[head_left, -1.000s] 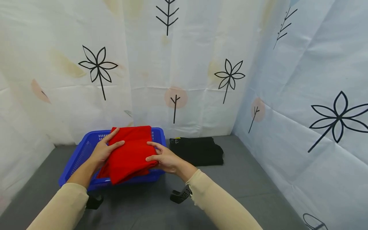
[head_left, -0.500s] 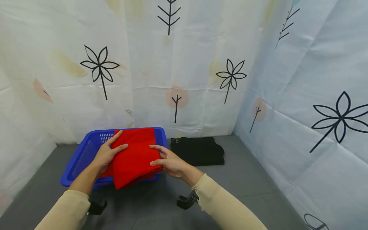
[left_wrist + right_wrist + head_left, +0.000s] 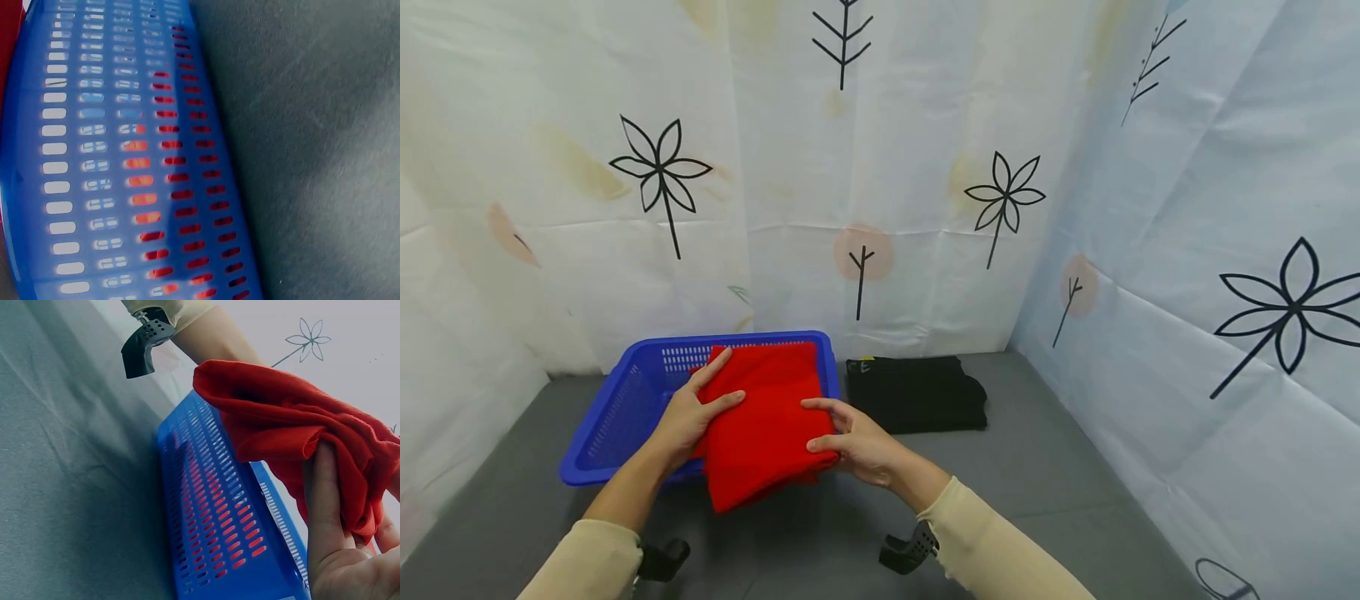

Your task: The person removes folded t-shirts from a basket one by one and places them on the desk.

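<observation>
A folded red cloth hangs over the front right of the blue plastic basket, held between both hands. My left hand grips its left edge, with the thumb lying on top. At the right edge my right hand pinches the layers between thumb and fingers. Seen from the right wrist, the red cloth shows stacked folds, with fingers of the right hand under and between them. Through the slots of the basket wall in the left wrist view, more red shows inside. The left hand is out of that view.
A folded black garment with a small yellow mark lies right of the basket on the grey surface. White patterned sheets hang behind and at the sides. Each wrist carries a black mount.
Both hands have drawn the red cloth toward me and slightly right, so it extends further over the basket's front rim. More of the basket's inside shows. The black garment stays put.
</observation>
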### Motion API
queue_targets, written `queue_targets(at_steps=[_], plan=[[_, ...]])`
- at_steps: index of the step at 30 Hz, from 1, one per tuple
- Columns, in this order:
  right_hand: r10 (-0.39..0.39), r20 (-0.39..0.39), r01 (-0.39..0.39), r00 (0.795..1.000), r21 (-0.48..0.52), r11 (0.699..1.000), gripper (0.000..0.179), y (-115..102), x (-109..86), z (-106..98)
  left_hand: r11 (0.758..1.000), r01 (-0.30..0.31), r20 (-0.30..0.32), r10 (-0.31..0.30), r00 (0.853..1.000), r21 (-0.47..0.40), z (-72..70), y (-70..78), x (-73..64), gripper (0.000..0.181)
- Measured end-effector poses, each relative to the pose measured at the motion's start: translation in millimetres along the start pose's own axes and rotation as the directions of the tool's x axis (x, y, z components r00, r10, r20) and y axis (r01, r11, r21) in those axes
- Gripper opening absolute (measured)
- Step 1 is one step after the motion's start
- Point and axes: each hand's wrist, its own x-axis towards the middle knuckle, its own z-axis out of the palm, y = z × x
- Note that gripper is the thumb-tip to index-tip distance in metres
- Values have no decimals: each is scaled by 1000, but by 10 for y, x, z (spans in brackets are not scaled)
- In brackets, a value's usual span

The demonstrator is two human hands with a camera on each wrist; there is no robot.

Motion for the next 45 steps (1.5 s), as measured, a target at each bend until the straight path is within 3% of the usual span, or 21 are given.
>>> queue_targets(at_steps=[7, 17, 27, 35, 45], plan=[[1, -2, -1, 1000, 6, 1000, 54, 25, -101, -19, 1000, -18, -7, 18, 1000, -19, 82, 2, -53, 80], [17, -13, -17, 1000, 41, 999, 56, 54, -212, -27, 996, -63, -32, 65, 997, 69, 157, 7, -111, 78], [19, 13, -19, 1000, 63, 998, 56, 100, -293, -25, 982, -56, -55, 67, 996, 180, 190, 30, -200, 80], [12, 10, -12, 1000, 72, 997, 56, 125, -379, -79, 982, -66, -46, 75, 996, 175, 290, 41, -250, 80], [4, 30, -6, 1000, 83, 997, 60, 152, -566, -294, 989, -85, -21, 89, 996, 121, 536, 18, -208, 79]])
